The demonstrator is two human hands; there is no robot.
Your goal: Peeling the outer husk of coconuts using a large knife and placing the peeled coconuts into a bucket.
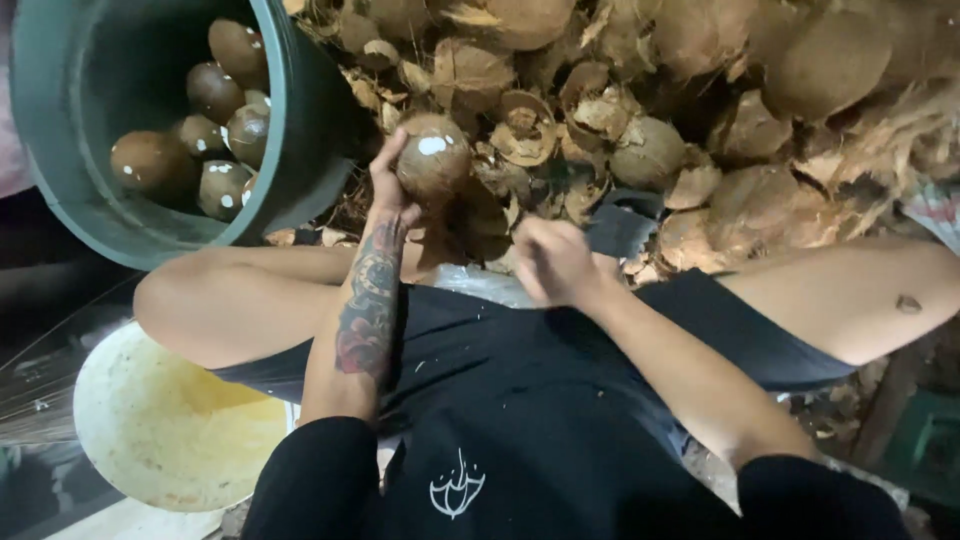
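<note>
My left hand [392,185] grips a round brown husked coconut [433,157] with a white patch on top, held up in front of my knees. To its right, my right hand [553,262] is closed in a fist just above my lap; a dark blade-like shape [620,228] lies just beyond it, and I cannot tell if the hand holds it. I sit with bare knees spread, in dark shorts.
A green bucket [60,150] at the upper left holds several peeled coconuts [215,90]. A heap of coconut husks and shells [640,110] fills the ground ahead and to the right. A pale round basin [165,430] sits at the lower left.
</note>
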